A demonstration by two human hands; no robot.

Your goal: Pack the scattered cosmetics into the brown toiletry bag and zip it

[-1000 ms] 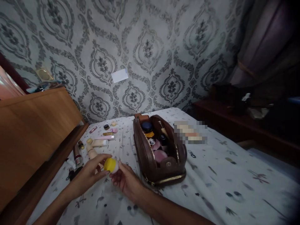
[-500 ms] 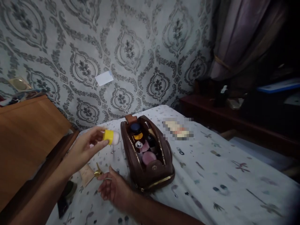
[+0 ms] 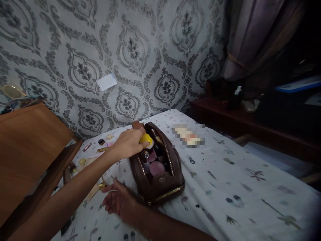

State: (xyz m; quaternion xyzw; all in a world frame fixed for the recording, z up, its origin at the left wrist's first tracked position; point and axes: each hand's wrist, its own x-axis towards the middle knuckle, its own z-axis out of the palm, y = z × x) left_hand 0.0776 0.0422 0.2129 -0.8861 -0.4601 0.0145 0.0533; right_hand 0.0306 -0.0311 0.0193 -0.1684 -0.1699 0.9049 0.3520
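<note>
My left hand [image 3: 129,141] is closed on a small white jar with a yellow lid [image 3: 147,140], holding it inside the mouth of a brown zip bag [image 3: 160,194]. The bag stands unzipped on the patterned sheet. Within it show a pink round compact [image 3: 156,168], a bottle with a shiny clear cap [image 3: 145,154] and a makeup brush [image 3: 156,135]. My right hand [image 3: 119,199] hovers left of the bag's front, empty, its fingers loosely curled and apart. Near its fingertips are a small gold item [image 3: 102,186] and a flat beige item [image 3: 92,192].
Several small cosmetics, among them a dark pot [image 3: 101,141] and a gold tube [image 3: 102,149], lie left of the bag. A blurred pale packet [image 3: 188,135] lies to its right. A wooden board [image 3: 37,140] borders the left, a dark red shelf [image 3: 220,112] the right.
My left hand has carried the yellow-lidded jar rightward, from beside the bag into its opening. The small cosmetics on the left have come into sight. My right hand has hardly moved.
</note>
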